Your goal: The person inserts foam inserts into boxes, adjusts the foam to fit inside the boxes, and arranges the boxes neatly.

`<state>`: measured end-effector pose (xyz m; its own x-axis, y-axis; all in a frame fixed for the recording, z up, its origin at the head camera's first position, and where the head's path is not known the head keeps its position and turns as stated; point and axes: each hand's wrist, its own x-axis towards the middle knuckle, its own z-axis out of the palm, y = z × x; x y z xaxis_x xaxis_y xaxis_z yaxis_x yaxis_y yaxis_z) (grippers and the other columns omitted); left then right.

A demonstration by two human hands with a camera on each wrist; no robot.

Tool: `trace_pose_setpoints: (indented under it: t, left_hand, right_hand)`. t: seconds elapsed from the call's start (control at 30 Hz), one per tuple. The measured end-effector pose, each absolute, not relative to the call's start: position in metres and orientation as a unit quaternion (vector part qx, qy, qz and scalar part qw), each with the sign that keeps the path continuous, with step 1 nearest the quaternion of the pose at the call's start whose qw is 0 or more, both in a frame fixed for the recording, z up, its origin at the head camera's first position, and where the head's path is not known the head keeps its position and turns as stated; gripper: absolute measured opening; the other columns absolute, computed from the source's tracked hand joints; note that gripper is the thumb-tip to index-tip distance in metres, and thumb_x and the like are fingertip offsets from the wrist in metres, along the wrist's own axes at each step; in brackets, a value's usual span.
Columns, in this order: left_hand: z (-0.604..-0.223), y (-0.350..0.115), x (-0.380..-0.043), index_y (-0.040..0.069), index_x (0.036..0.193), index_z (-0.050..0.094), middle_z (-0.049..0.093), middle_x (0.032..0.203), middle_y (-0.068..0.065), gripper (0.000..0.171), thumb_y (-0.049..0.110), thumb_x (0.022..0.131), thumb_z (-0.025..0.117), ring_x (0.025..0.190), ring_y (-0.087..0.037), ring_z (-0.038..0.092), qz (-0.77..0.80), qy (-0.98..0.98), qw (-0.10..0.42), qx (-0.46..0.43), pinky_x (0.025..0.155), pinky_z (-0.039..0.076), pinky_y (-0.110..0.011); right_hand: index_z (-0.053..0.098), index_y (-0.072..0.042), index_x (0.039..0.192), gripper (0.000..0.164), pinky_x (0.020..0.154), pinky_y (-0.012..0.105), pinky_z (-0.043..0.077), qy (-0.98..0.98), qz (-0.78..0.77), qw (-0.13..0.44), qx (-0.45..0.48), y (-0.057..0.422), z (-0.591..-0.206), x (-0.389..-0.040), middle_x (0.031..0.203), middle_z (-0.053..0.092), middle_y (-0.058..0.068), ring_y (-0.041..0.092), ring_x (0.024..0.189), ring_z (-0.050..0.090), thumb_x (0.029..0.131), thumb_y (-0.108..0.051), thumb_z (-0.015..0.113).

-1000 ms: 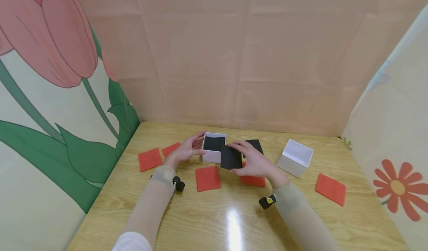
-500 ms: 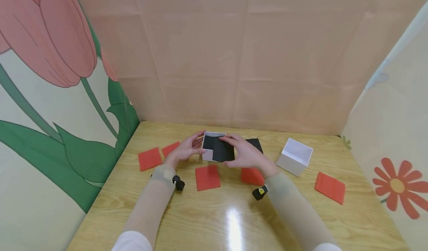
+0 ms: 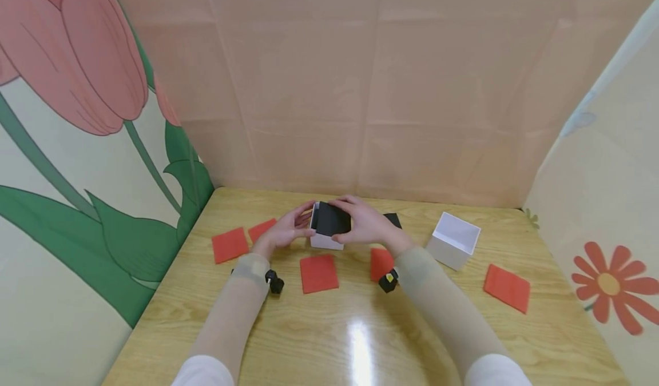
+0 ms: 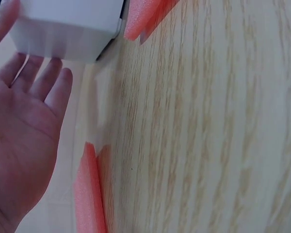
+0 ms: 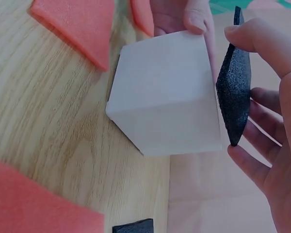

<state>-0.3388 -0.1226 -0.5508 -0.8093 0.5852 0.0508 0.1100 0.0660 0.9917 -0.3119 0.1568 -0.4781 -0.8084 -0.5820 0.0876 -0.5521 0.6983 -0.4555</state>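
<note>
A white open-topped box (image 3: 326, 242) stands near the back of the table. My left hand (image 3: 285, 233) holds its left side, thumb toward the front and fingers toward the rear; in the left wrist view the fingers reach the box wall. My right hand (image 3: 362, 221) pinches a square black foam sheet (image 3: 332, 219) between thumb and fingers, over the box opening. Seen from the right wrist, this sheet is bowed and sits just above the rim, apart from it or nearly so. More black (image 3: 316, 211) shows inside the box at its left.
Another white box (image 3: 454, 241) stands open at the right. Several red foam sheets lie about: one (image 3: 319, 274) in front of the box, one (image 3: 507, 288) at far right, one (image 3: 230, 245) at left. A black sheet (image 3: 393, 220) lies partly hidden behind my right hand.
My right hand has carried the black foam sheet left and back, from beside the white box's front right corner to over its opening. The left hand stays at the box.
</note>
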Motion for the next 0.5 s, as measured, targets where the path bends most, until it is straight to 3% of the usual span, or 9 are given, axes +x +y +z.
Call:
trace_pose_setpoints:
  t: [0.5]
  left_hand:
    - [-0.545,-0.126,-0.334,0.003,0.171,0.019,0.017,0.176,-0.019,0.089,-0.011,0.098,0.069,0.16,-0.039,0.024,0.631,0.71,0.188,0.249,0.127,0.027,-0.049]
  right_hand:
    - [0.053,-0.016,0.159,0.09,0.113,0.048,0.048,0.931,-0.203,0.038,-0.3,0.138,-0.474,-0.327,0.158,0.048,0.012,0.032,0.139,0.05,0.082,-0.051,0.086]
